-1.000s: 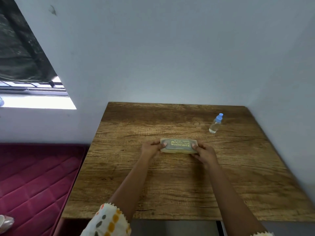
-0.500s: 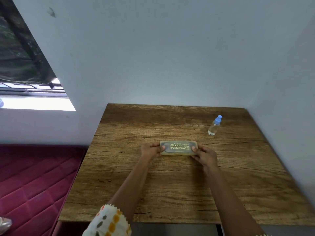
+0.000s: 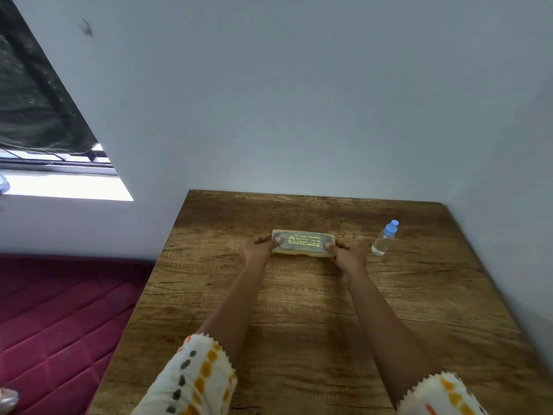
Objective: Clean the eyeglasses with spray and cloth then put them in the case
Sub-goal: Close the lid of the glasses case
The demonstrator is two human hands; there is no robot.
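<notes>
**Two hands hold a closed eyeglass case on a wooden tabletop**

Seen from above, a person's bare forearms reach forward across a brown wood-grain tabletop (image 3: 299, 319). The left hand (image 3: 256, 250) grips the left end of the eyeglass case (image 3: 303, 244), and the right hand (image 3: 348, 258) grips its right end. On each hand the fingers (image 3: 276, 240) are curled round the case's end, with a thumb pressed on the lid.

The case is flat, oblong and yellowish, with a grey lid carrying gold print. It lies closed, lengthwise from left to right, near the middle of the tabletop's far half.

A small clear spray bottle (image 3: 384, 238) with a blue cap stands upright near the right hand, apart from the case. White sleeves (image 3: 191, 381) with orange and grey spots cover the upper arms. A pale wall (image 3: 299, 100) rises behind the tabletop. To the left is a maroon quilted mattress (image 3: 59, 319), and above it a bright window (image 3: 65, 187).
</notes>
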